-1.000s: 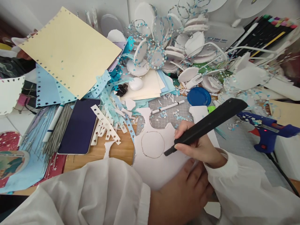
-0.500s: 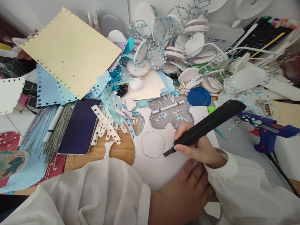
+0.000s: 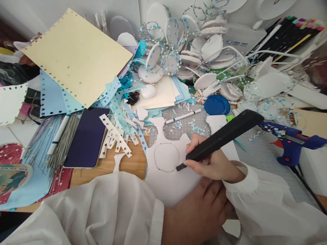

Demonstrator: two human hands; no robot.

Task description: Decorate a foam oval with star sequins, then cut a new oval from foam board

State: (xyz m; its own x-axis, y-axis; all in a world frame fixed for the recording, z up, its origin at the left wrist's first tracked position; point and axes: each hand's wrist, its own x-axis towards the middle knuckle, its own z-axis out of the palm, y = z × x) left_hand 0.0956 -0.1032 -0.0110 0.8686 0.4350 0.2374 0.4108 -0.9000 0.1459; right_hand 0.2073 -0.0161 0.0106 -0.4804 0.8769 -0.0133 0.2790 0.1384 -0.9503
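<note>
My right hand (image 3: pixel 213 163) is wrapped round a black utility knife (image 3: pixel 224 134), held slanting. The knife's dark blade tip points down at the lower right of a circle outline (image 3: pixel 167 157) drawn on a white foam board (image 3: pixel 163 185). Curved bites are missing from the board's far edge, where rounds have been cut away. Flat on the near right part of the board lies my left hand (image 3: pixel 196 211), its fingers stretched out under my right wrist. The underside of the board is hidden.
A blue glue gun (image 3: pixel 291 139) with a red light lies at the right. On the left are a dark phone (image 3: pixel 87 137) and punched paper strips (image 3: pixel 114 136). A white marker (image 3: pixel 183 116), a blue lid (image 3: pixel 217 105) and stacked white discs (image 3: pixel 190 59) stand beyond the board.
My right hand and the knife have shifted slightly left, the blade tip moving a little along the circle's lower right edge. My left hand stays in place.
</note>
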